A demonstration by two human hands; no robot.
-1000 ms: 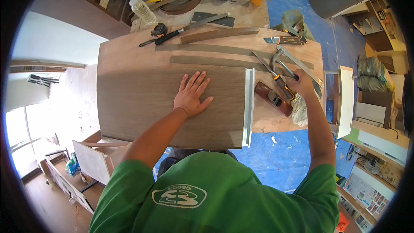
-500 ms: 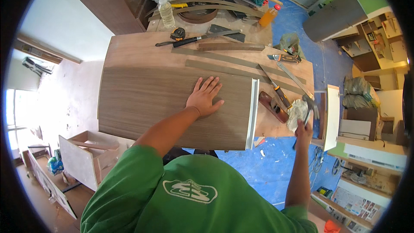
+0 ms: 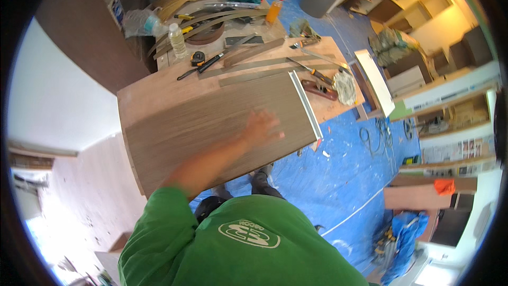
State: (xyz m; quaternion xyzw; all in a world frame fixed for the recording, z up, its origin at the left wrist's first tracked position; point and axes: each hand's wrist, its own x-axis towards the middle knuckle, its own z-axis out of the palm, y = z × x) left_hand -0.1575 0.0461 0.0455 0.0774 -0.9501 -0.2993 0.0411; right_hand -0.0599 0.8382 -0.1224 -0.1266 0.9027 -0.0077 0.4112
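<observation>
- View's swung round on us, so more of the blue floor sheet (image 3: 296,180) shows past the plywood tabletop (image 3: 159,90).
- Brown panel (image 3: 185,132) lies flat on that, white strip (image 3: 305,105) along its right end.
- Our left hand (image 3: 263,126) is over the panel, fingers loosely spread, nothing visible in them; too blurry to tell if it's touching.
- Right hand's gone from view, hammer too, so only the left is at the panel; can't tell the right's fingers.
- Reddish plane (image 3: 319,89) and pale rag (image 3: 345,87) crowd the spot beyond the strip; tape measure (image 3: 197,58) sits behind the panel.
</observation>
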